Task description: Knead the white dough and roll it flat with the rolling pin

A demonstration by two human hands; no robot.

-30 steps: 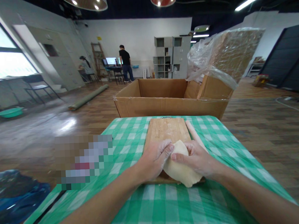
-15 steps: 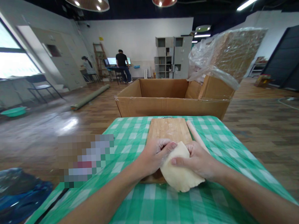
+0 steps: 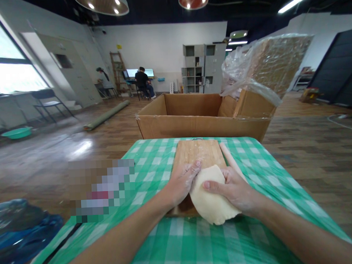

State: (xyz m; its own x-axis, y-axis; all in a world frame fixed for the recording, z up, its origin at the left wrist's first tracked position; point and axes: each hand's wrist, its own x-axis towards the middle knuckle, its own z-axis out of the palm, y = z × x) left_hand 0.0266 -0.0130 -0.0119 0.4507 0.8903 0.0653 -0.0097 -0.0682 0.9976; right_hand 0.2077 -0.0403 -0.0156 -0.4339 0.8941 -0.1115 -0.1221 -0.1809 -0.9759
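A thin, pale sheet of dough (image 3: 214, 200) hangs tilted over the near end of a wooden cutting board (image 3: 198, 150). My right hand (image 3: 235, 189) grips its right side, thumb flat on the front and fingers behind. Along the left edge of the dough lies my left hand (image 3: 185, 182), its thumb raised off the sheet and fingers stretched out. Some of its fingertips are hidden behind the dough. Flour whitens the fingers. To the right of the board rests a pale rolling pin (image 3: 231, 158), its near end hidden by my right hand.
A green-and-white checked cloth (image 3: 175, 245) covers the table. Beyond the far edge stands a large open cardboard box (image 3: 199, 125). Something blurred out (image 3: 102, 189) is at the table's left edge, near a blue plastic bag (image 3: 25, 232). Two people sit in the background.
My left thumb has lifted off the dough and the left fingers have straightened. My right hand keeps its grip. The standing person in the background has sat down.
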